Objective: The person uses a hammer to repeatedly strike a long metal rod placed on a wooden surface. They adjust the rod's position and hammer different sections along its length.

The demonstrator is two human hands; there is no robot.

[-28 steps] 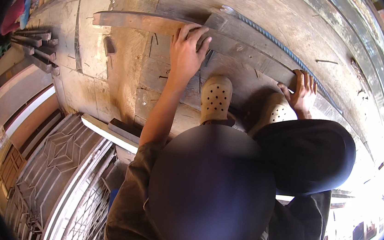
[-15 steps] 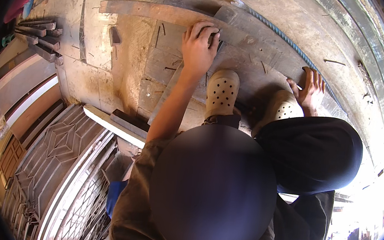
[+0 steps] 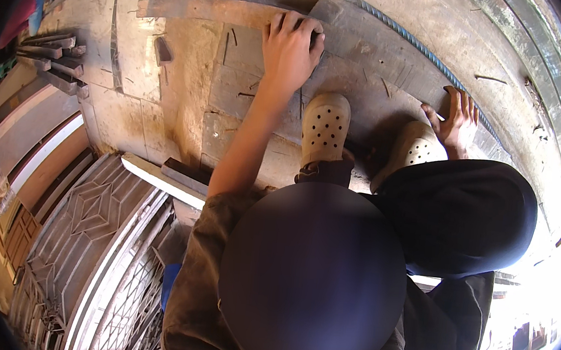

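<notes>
The left hand (image 3: 291,53) lies over the brown strip (image 3: 208,10), with the fingers bent across it. The fingertips are hidden, so I cannot tell if this hand is clenching the wood or only pressing upon it. The strip itself is at the far side of the shoes, lying sideways, and its left end reaches well out from the hand; how far it goes at the right, I cannot tell. Such a place near the middle probably serves to keep the wood steady.

The right hand (image 3: 456,121) is lower and more to the right, beside the grey board (image 3: 374,46). Its fingers are spread and the thumb stands apart, so it is closed around nothing; perhaps it gives support to the crouching body. The blue bar (image 3: 411,44) passes just beyond these fingers; whether they touch it, I cannot tell.

The left shoe (image 3: 325,129) and the right shoe (image 3: 418,148) are set between the two arms, close to the wood, which seems to bring it within easy reach. A loose nail (image 3: 491,78) lies at the far side of the bar.
</notes>
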